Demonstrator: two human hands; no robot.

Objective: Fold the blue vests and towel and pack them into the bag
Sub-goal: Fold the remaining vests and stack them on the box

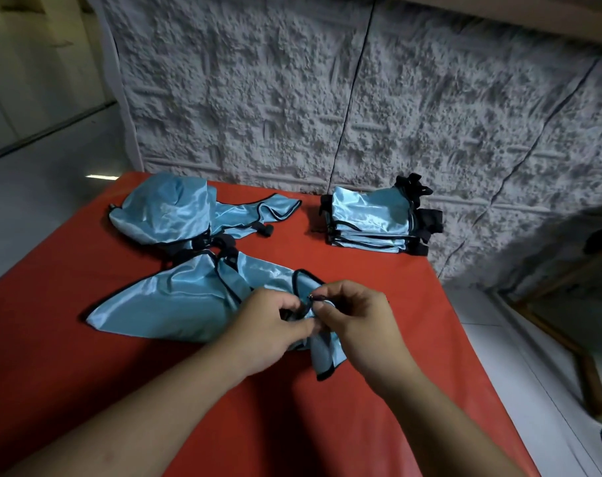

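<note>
Hands meet over the shiny blue vest point(175, 304) that lies spread on the red counter point(379, 339) in front of you. Your left hand point(268, 330) has its fingers curled and pinches the vest's black-trimmed edge at the near right side of the cloth. Your right hand point(358, 316) is just beside it, almost touching, and its thumb and first fingers pinch the same black edge from the other side. A loose corner of this vest hangs out below your hands toward you.

Farther on the counter, to the left, a heap of unfolded blue vests point(175, 211) lies crumpled, with black straps showing at its near side; it touches the far end of the vest you hold. To the right, near the back edge of the counter, a neat stack of folded vests point(372, 218) stands well apart from your hands, with black straps sticking out on its right side. Behind the counter is a rough grey wall point(327, 98).
</note>
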